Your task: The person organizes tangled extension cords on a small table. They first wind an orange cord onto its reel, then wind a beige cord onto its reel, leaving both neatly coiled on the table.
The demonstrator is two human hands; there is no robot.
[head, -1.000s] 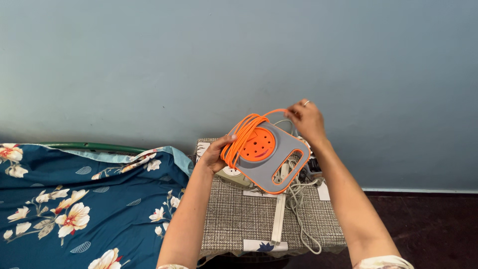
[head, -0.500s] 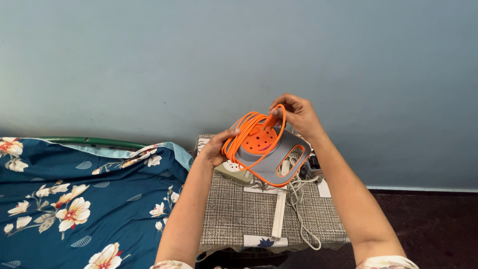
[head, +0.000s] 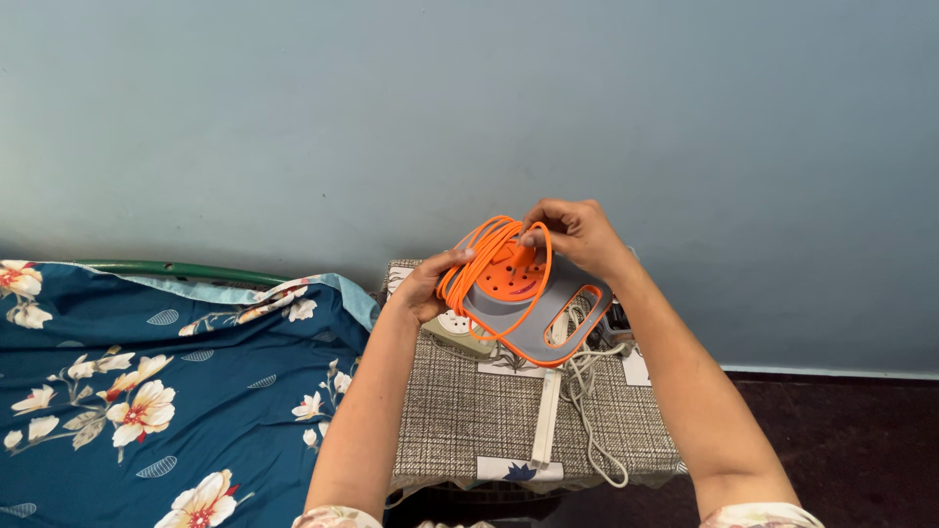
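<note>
Two hands on one cable reel, grey with orange trim, held tilted above a small cloth-covered table. Left hand curled round the reel's left edge, thumb on top, pinning the gathered orange cord so the coils stay bunched. Right hand over the top, fingertips pinching one loop of that cord above the orange hub, apparently to steady it there. Several turns of cord, too tightly stacked to count. One oval handle slot in the reel's lower right corner. Below, on the table: one white power strip, one cream socket box partly hidden by the reel, one tangle of white cable. One blue floral bedsheet to the left.
</note>
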